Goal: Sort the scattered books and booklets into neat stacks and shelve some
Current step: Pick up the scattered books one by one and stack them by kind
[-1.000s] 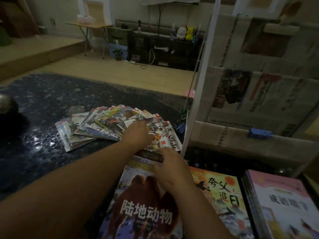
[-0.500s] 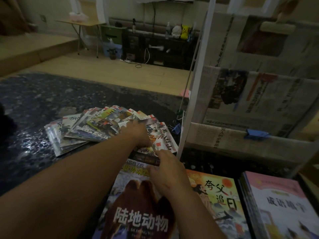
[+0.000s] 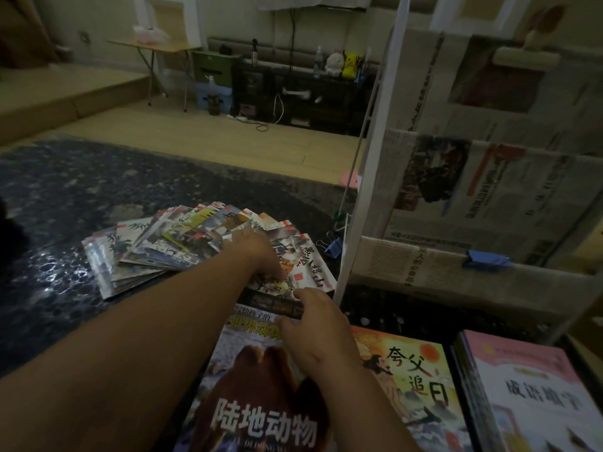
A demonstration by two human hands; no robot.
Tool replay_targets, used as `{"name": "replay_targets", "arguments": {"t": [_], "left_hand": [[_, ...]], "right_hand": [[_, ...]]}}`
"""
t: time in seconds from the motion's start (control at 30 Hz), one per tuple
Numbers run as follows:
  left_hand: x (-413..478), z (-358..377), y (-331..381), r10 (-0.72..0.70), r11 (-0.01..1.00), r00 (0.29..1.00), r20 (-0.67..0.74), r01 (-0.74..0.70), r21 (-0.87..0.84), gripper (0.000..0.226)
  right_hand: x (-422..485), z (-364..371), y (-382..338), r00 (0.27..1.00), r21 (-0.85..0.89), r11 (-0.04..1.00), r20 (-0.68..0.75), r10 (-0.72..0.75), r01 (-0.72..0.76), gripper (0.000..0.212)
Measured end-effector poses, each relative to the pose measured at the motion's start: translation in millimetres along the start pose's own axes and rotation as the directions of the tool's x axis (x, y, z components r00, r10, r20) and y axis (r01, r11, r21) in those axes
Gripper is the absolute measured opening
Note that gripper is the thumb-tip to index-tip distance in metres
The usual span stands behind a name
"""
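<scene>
A fan of thin colourful booklets point(image 3: 163, 243) lies spread on the dark patterned rug point(image 3: 71, 190). My left hand point(image 3: 257, 252) rests on the fan's right end, fingers curled down over the top booklets near their front edge. My right hand point(image 3: 313, 321) is just in front of it, thumb and fingertips pinching the near edge of the same pile, where a dark cover point(image 3: 270, 303) shows underneath. Closer to me lie a large camel-cover book point(image 3: 261, 402), an orange picture book point(image 3: 411, 380) and a stack topped by a pink book point(image 3: 535, 396).
On the right stands a white-framed tiered rack point(image 3: 368, 177) lined with newspaper point(image 3: 489, 197), with a blue clip point(image 3: 486, 260) on its lowest rail. A blue binder clip point(image 3: 334, 247) lies by its foot. Behind are wooden floor, a folding table point(image 3: 156, 47) and a dark cabinet point(image 3: 303, 89).
My left hand has slid slightly nearer along the fan's right end and its fingers have curled; my right hand's fingertips have closed onto the pile's near edge. The booklets stay fanned.
</scene>
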State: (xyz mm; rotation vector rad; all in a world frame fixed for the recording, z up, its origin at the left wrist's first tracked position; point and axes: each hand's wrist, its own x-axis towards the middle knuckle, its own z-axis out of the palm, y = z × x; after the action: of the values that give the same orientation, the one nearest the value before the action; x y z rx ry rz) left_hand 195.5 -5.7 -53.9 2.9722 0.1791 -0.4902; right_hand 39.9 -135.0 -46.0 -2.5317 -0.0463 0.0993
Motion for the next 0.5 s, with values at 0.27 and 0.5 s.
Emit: {"name": "replay_targets", "arguments": {"t": [0.27,0.5], "left_hand": [[16.6,-11.1,-0.1,-0.052,0.997,0.997,0.059,0.055,-0.048,0.127],[7.2,4.1,-5.6,-0.074,0.972,0.911,-0.406,-0.026,-0.235,0.056]], "right_hand": [[0.8,4.4,2.2,1.000,0.005,1.000,-0.004,0.009,-0.009,0.046],[5.5,3.3,3.1,1.000,0.048,0.998,-0.005,0.026,-0.026,0.052]]}}
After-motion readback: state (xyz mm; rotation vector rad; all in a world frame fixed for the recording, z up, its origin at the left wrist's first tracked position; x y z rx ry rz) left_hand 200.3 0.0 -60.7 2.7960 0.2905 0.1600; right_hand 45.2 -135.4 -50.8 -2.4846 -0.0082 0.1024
